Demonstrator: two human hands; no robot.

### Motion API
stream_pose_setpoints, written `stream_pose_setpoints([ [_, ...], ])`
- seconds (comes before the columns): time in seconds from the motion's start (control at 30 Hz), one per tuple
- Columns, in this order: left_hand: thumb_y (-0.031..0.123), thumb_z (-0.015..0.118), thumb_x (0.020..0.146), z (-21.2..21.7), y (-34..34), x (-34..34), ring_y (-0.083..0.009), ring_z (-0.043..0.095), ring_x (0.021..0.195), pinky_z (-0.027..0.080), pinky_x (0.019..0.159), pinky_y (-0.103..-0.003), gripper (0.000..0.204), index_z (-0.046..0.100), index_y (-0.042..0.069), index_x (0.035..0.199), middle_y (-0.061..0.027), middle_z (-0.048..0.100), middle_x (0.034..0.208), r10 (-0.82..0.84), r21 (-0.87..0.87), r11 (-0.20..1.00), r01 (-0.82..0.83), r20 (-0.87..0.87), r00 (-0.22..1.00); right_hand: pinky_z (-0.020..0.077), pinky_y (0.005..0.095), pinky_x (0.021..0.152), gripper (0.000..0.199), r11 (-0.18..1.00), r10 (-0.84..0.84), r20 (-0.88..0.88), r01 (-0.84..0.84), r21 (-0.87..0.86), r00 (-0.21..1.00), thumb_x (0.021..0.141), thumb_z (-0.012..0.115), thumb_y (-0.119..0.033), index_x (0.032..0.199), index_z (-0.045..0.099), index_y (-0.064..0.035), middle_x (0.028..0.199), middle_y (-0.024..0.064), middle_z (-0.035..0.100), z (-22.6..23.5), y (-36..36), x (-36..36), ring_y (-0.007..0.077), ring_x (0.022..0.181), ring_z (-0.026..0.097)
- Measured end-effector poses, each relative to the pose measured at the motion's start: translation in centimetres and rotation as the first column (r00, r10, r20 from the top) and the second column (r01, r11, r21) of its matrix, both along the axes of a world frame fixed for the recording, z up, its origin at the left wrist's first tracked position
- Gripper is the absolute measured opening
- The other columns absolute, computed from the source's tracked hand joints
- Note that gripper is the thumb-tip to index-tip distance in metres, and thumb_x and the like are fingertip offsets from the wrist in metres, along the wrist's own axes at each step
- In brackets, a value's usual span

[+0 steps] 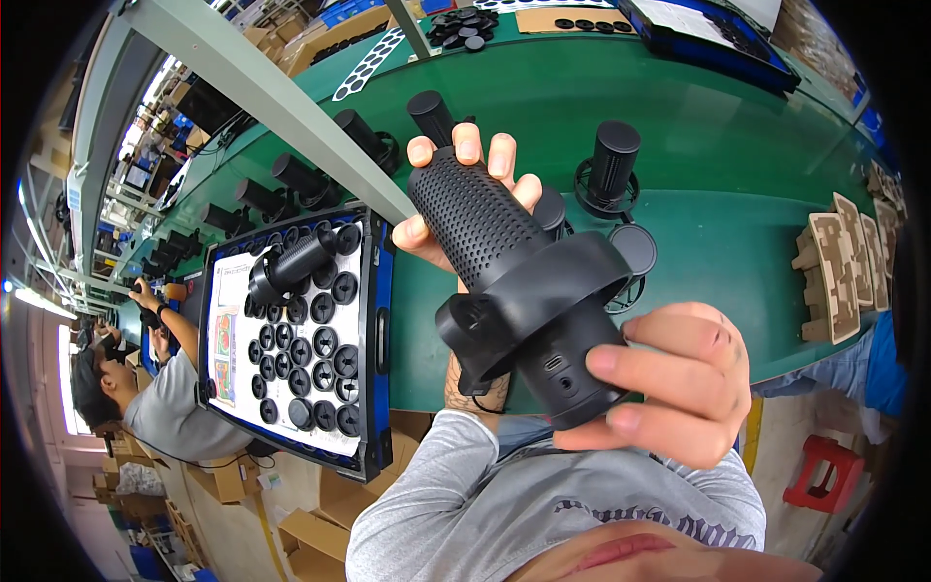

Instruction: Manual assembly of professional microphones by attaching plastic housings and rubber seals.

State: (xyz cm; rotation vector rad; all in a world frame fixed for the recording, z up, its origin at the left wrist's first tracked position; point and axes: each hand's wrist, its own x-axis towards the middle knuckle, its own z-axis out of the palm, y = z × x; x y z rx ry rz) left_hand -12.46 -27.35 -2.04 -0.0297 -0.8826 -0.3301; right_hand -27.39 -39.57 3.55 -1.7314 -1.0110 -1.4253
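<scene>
Both hands wrapped around a black cylindrical plastic device with a perforated grille body point(514, 262), held up over the green table point(737, 184).

Left hand point(456, 194) is clamped on the grille end at about 11 o'clock, right hand point(669, 383) pinches the smooth base end at 4 o'clock. Over at 9 o'clock there's a blue-rimmed tray of round black caps point(301, 339), and more black cylindrical units point(609, 165) stand on the table at 12 o'clock.
</scene>
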Motion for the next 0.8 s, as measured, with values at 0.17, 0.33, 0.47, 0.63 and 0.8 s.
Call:
stream_pose_setpoints([
  [0.17, 0.019, 0.078, 0.069, 0.1, 0.7, -0.2, -0.0162, 0.043, 0.099, 0.036, 0.061, -0.028, 0.046, 0.057, 0.023, 0.109, -0.0011, 0.048, 0.107, -0.042, 0.004, 0.999, 0.042, -0.035, 0.999, 0.0446, 0.0251, 0.050, 0.034, 0.998, 0.067, 0.005, -0.067, -0.011, 0.998, 0.064, 0.078, -0.008, 0.092, 0.059, -0.0097, 0.085, 0.0110, 0.067, 0.2, -0.4, -0.3, 0.0165, 0.061, 0.058],
  [0.33, 0.014, 0.080, 0.067, 0.8, 0.6, -1.0, -0.0150, 0.044, 0.096, 0.035, 0.060, -0.028, 0.045, 0.059, 0.023, 0.105, 0.0004, 0.049, 0.102, -0.038, 0.023, 0.999, 0.040, -0.084, 0.996, 0.0462, 0.0273, 0.052, 0.038, 0.997, 0.065, -0.026, -0.066, -0.033, 0.998, 0.073, 0.080, -0.017, 0.100, 0.055, -0.0070, 0.090, 0.0161, 0.064, 0.9, -3.2, -0.5, 0.0214, 0.065, 0.061],
  [0.47, 0.010, 0.079, 0.066, 1.2, 0.8, -1.5, -0.0144, 0.045, 0.094, 0.035, 0.060, -0.028, 0.044, 0.059, 0.022, 0.102, 0.0007, 0.048, 0.101, -0.076, -0.013, 0.997, 0.075, -0.122, 0.990, 0.0450, 0.0287, 0.053, 0.042, 0.994, 0.112, -0.079, -0.113, -0.002, 0.991, 0.081, 0.075, -0.026, 0.109, 0.048, -0.0101, 0.094, 0.0146, 0.064, 1.0, -5.5, -2.0, 0.0234, 0.067, 0.060],
  [0.63, 0.007, 0.074, 0.067, 1.0, -0.6, -1.9, -0.0132, 0.045, 0.092, 0.034, 0.058, -0.026, 0.039, 0.059, 0.020, 0.100, 0.0019, 0.048, 0.098, -0.236, -0.155, 0.966, 0.205, -0.221, 0.946, 0.0454, 0.0268, 0.052, 0.033, 0.855, 0.501, -0.024, -0.490, 0.167, 0.865, 0.087, 0.068, -0.030, 0.111, 0.051, -0.0156, 0.087, 0.0056, 0.065, 0.0, -5.3, -2.4, 0.0199, 0.066, 0.062],
  [0.8, 0.012, 0.071, 0.071, 1.3, 0.2, -1.2, -0.0127, 0.045, 0.092, 0.035, 0.059, -0.026, 0.036, 0.058, 0.020, 0.103, 0.0018, 0.048, 0.100, -0.266, -0.197, 0.951, 0.239, -0.123, 0.956, 0.0491, 0.0287, 0.055, 0.028, 0.683, 0.717, 0.018, -0.707, 0.184, 0.697, 0.088, 0.061, -0.026, 0.112, 0.052, -0.0141, 0.087, 0.0058, 0.066, -0.1, -3.8, -2.4, 0.0197, 0.066, 0.064],
])
